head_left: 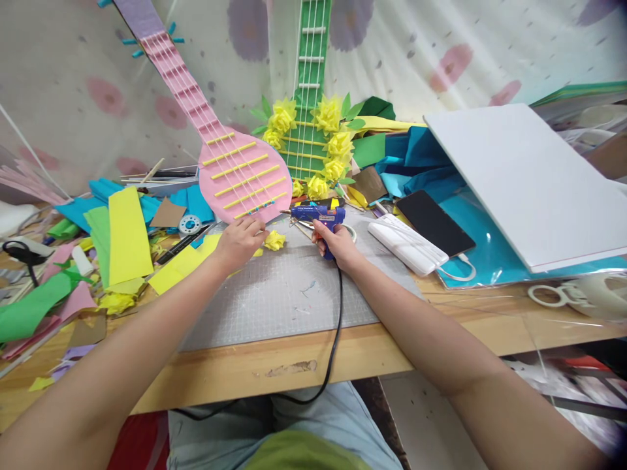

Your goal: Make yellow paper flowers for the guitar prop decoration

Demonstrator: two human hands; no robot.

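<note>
My right hand [334, 243] is wrapped round the handle of a blue glue gun [318, 214], whose nozzle points left at the lower edge of a pink paper lute [247, 173]. At that same edge is my left hand [243, 240], its fingers closed on the rim of the lute. White strings and yellow strips run across the lute's front, with small blue bits near the bottom. Just right of my left hand, a yellow paper flower [275, 240] lies on the grey cutting mat [294, 300]. Behind stands a green paper instrument [311, 108] ringed with yellow flowers.
Paper scraps and yellow sheets [130, 235] crowd the left side. On the right are a white power strip [406, 245], a black phone [435, 222], a white board [529, 183] and scissors [548, 296]. The glue gun's black cord [337, 326] hangs over the table's front edge.
</note>
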